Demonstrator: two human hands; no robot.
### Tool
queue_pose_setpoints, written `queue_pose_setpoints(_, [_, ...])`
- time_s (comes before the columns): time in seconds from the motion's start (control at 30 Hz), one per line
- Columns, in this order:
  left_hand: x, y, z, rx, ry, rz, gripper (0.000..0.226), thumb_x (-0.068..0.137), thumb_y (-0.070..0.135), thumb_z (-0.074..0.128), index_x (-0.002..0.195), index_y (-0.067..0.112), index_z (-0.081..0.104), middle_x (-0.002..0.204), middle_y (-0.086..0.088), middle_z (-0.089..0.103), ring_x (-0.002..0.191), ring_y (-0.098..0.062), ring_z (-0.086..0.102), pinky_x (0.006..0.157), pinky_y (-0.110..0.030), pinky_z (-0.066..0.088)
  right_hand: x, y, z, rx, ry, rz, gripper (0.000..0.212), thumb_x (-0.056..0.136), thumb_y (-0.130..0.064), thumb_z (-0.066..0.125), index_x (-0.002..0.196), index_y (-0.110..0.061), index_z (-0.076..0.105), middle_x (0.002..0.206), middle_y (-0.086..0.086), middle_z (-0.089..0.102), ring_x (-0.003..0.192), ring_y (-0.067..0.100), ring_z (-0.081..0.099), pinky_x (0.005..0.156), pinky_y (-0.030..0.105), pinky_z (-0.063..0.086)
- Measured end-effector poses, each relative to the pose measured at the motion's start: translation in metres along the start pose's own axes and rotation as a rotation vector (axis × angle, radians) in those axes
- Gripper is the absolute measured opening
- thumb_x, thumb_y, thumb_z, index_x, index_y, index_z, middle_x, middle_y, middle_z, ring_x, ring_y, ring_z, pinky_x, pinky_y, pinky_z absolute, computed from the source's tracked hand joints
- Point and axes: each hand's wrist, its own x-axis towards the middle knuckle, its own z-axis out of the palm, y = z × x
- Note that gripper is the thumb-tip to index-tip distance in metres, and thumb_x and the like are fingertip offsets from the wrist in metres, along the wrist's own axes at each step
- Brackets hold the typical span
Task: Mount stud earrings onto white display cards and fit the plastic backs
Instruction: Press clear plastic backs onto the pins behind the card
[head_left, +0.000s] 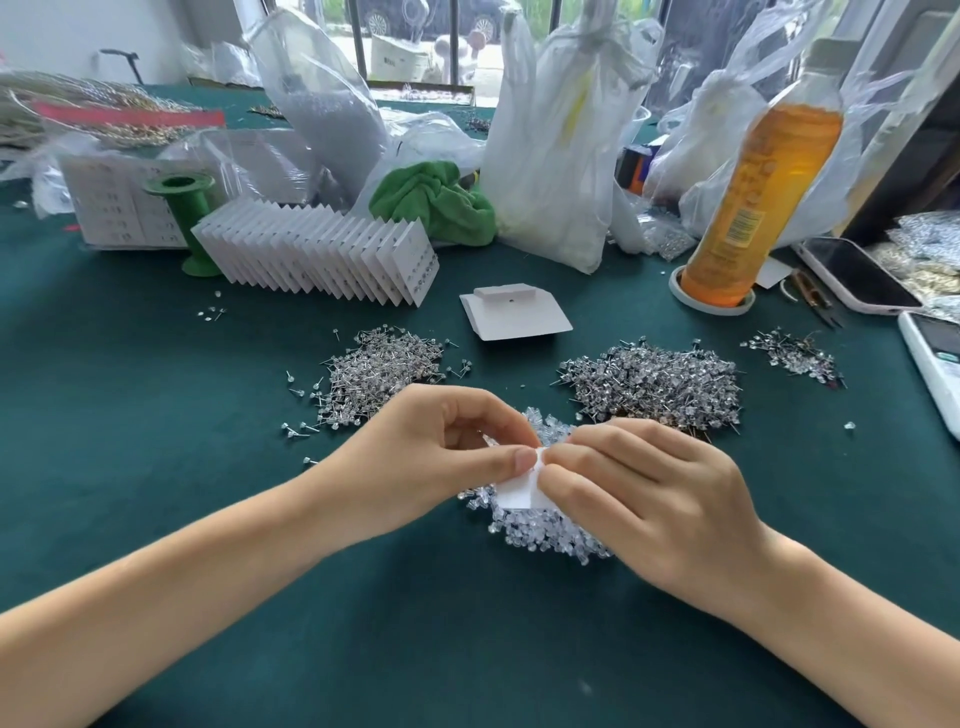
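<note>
Forearms reach in from the near edge over a dark green bench (156, 467). The left hand (415, 457) has its thumb and forefinger curled to pinch the upper left corner of a small white display card (519, 496). The right hand (639, 493) meets it from the other side, thumb and forefinger tips pressed together at the card's top edge; it seems to hold something tiny there, though the fingers hide what it is. The card hangs just above a heap of clear plastic backs (540, 525) that lies under both hands.

Farther out, two large piles of stud earrings rest on the cloth: one pile (379, 374) beyond the left hand, another pile (654, 384) beyond the right hand. A smaller scatter of studs (795, 353) lies well to the right. Between the two large piles and a little farther back sits a blank white card holder (514, 317).

Behind the left pile stands a fanned row of filled cards (322, 254), with a green spool (189, 218) just beside its left end. A green cloth (436, 200) is bunched behind the row. To the right, a bottle of orange liquid (753, 197) stands in a round coaster, near a phone (857, 278). Clear plastic bags (550, 156) crowd the far edge by the window.
</note>
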Motion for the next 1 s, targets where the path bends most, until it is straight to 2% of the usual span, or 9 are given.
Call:
queue_pose_setpoints(0.07, [0.0003,-0.0003,0.0006,-0.009,0.015,-0.031,0.007,0.079,0.018,0.073,0.086,0.015,0.074,0.083,-0.006,0.073,0.075,-0.015,0.063,0.078,-0.044,0.051,-0.0010,-0.0007,0.0003,-0.011,0.005,0.004,0.022,0.093,-0.011,0.059,0.074,-0.013,0.072,0.072,-0.002,0.068,0.069,0.018,0.067,0.066,0.028,0.056])
queue_pose_setpoints(0.17, [-0.0002,-0.0007,0.0014,-0.049,0.010,-0.043,0.005,0.081,0.015,0.071,0.083,0.011,0.073,0.070,0.004,0.070,0.064,-0.001,0.061,0.059,-0.014,0.046,-0.0024,-0.0017,0.0012,-0.021,0.009,0.010,0.021,0.090,-0.009,0.060,0.072,-0.013,0.071,0.070,-0.002,0.066,0.068,0.019,0.066,0.065,0.028,0.055])
queue_pose_setpoints(0.23, [-0.0003,-0.0011,0.0017,-0.052,0.018,-0.049,0.004,0.082,0.014,0.070,0.081,0.011,0.073,0.071,0.004,0.071,0.063,0.000,0.061,0.059,-0.009,0.044,-0.0021,-0.0014,0.0015,-0.021,0.011,0.013,0.021,0.089,-0.009,0.061,0.071,-0.013,0.071,0.069,-0.002,0.066,0.067,0.019,0.066,0.065,0.028,0.055])
queue_pose_setpoints(0.3, [-0.0006,-0.0025,0.0018,-0.026,0.031,-0.039,0.004,0.081,0.016,0.071,0.080,0.014,0.074,0.076,-0.004,0.073,0.069,-0.007,0.063,0.067,-0.020,0.050,-0.0021,-0.0020,0.0017,-0.027,0.013,0.004,0.016,0.086,-0.009,0.066,0.072,-0.013,0.071,0.068,-0.002,0.065,0.066,0.019,0.066,0.066,0.028,0.056])
queue_pose_setpoints(0.4, [-0.0016,-0.0019,0.0038,0.024,0.048,-0.027,0.005,0.080,0.025,0.075,0.078,0.020,0.074,0.078,-0.014,0.072,0.069,-0.019,0.059,0.071,-0.051,0.049,-0.0028,-0.0035,0.0027,-0.034,0.016,-0.019,0.017,0.088,-0.009,0.063,0.074,-0.011,0.072,0.069,-0.002,0.066,0.065,0.019,0.065,0.066,0.029,0.056])
queue_pose_setpoints(0.47, [-0.0018,-0.0006,0.0047,0.036,0.057,-0.027,0.010,0.075,0.033,0.072,0.079,0.024,0.073,0.077,-0.013,0.071,0.069,-0.020,0.058,0.073,-0.059,0.048,-0.0025,-0.0034,0.0028,-0.027,0.017,-0.024,0.019,0.090,-0.009,0.060,0.076,-0.010,0.073,0.069,-0.001,0.065,0.065,0.019,0.065,0.067,0.029,0.056])
queue_pose_setpoints(0.57, [-0.0016,-0.0005,0.0044,0.042,0.058,-0.024,0.013,0.073,0.035,0.069,0.079,0.024,0.073,0.076,-0.012,0.071,0.069,-0.020,0.059,0.073,-0.059,0.048,-0.0023,-0.0027,0.0029,-0.023,0.019,-0.023,0.014,0.088,-0.009,0.063,0.078,-0.009,0.073,0.070,-0.001,0.065,0.066,0.020,0.065,0.067,0.029,0.056])
queue_pose_setpoints(0.8, [-0.0026,-0.0029,0.0065,0.083,0.056,0.018,0.013,0.075,0.034,0.068,0.080,0.022,0.071,0.066,-0.009,0.068,0.060,-0.019,0.052,0.060,-0.054,0.048,-0.0031,-0.0035,0.0035,-0.012,0.030,-0.015,0.017,0.089,-0.008,0.062,0.076,-0.009,0.073,0.069,-0.001,0.065,0.065,0.019,0.065,0.065,0.029,0.056])
queue_pose_setpoints(1.0, [-0.0031,-0.0054,0.0071,0.108,0.071,0.066,0.017,0.074,0.037,0.068,0.080,0.022,0.070,0.068,-0.021,0.062,0.058,-0.019,0.048,0.058,-0.052,0.046,-0.0015,-0.0048,0.0025,-0.018,0.043,0.014,0.023,0.092,-0.009,0.057,0.076,-0.009,0.073,0.069,-0.001,0.067,0.064,0.020,0.065,0.059,0.028,0.054])
